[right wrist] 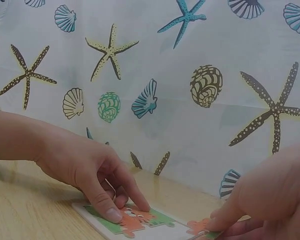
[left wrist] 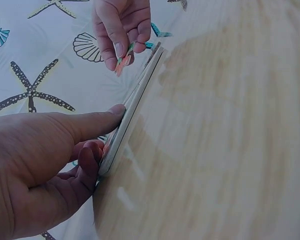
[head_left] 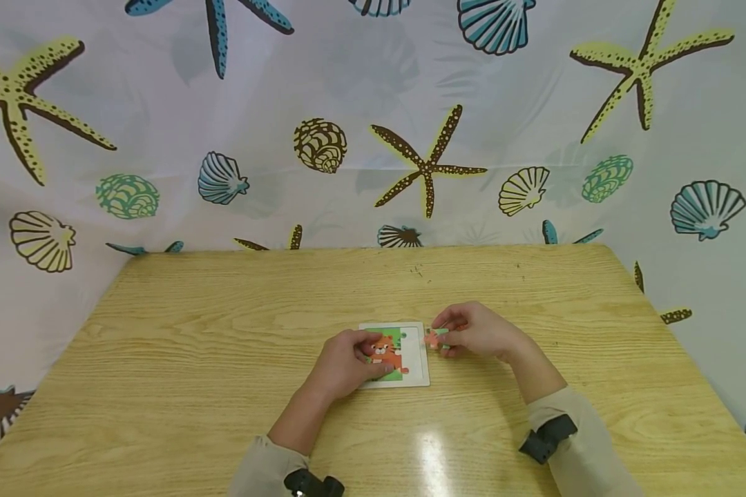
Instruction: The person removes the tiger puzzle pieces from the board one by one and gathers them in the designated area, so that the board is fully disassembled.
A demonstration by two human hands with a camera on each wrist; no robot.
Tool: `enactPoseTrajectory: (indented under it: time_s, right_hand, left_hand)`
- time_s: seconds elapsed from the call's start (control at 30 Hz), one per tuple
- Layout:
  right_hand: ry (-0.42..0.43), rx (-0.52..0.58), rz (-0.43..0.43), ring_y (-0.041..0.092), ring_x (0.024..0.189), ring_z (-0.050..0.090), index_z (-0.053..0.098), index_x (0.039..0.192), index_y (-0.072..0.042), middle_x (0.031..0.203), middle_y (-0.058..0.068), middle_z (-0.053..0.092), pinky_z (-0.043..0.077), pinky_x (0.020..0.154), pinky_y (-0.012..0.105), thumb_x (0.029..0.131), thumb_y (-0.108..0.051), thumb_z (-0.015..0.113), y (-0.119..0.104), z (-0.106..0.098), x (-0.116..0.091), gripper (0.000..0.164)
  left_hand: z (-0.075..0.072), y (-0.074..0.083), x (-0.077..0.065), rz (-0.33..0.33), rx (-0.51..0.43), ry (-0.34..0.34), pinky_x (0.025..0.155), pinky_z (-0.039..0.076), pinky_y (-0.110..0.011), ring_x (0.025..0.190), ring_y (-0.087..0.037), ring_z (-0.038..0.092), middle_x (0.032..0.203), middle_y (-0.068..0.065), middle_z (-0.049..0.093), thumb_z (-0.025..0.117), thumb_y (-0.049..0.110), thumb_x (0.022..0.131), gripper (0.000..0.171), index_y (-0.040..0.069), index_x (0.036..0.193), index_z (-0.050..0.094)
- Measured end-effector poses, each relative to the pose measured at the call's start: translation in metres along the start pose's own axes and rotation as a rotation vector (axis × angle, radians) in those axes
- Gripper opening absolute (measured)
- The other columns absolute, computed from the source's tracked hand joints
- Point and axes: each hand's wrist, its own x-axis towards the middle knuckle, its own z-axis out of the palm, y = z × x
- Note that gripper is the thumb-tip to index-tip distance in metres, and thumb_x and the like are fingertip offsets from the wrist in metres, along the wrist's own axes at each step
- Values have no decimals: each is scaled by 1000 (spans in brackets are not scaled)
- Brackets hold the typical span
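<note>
Where closest, right fingers [head_left: 455, 337] on piece [head_left: 432, 339]

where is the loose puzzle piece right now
In the head view, the puzzle piece is between the thumb and fingers of the right hand, right beside the puzzle board's right edge.

Plain beige on both arms here, the left sleeve [head_left: 262, 468] and the right sleeve [head_left: 590, 442] long, lightly creased, ending short of two bare hands [head_left: 480, 331]! And over the fabric, solid black: a chunky left wrist unit [head_left: 311, 484] showing a tiny pale spot, and a right wrist unit [head_left: 548, 437], boxy, angular, dark all over!
</note>
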Motion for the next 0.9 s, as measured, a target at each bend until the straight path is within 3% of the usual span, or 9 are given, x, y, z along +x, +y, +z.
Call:
enactPoseTrajectory:
  time_s: [0.9]
  right_hand:
    - [57, -14, 64, 20, 78, 70, 59, 124, 13, 97, 15, 62, 61, 78, 35, 101, 6, 59, 2, -11, -1, 24]
  left_hand:
    - [0, 0, 0, -11, -15, 1, 71, 48, -31, 80, -17, 54, 97, -6, 63, 90, 16, 82, 51, -2, 127, 71]
